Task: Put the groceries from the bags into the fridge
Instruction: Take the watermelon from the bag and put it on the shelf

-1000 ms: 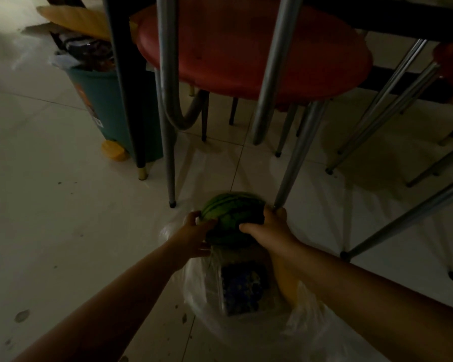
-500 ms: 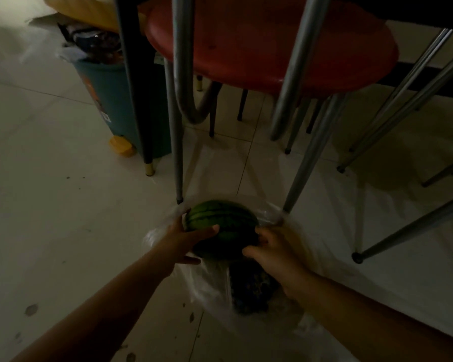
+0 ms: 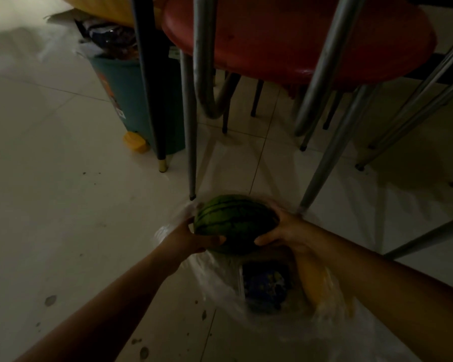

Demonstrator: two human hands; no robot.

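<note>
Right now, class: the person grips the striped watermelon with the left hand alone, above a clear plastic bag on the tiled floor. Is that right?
Not quite. The head view shows both hands on the watermelon: the left hand and the right hand grip it from opposite sides. The rest stands: it sits above the clear plastic bag on the tiled floor.

Head view, steeply downward (close)

Dim light falls on a pale tiled floor (image 3: 50, 205), spotted with dark marks. A red chair (image 3: 298, 37) on metal legs stands beside a teal bin (image 3: 131, 100) stuffed with rubbish.
</note>
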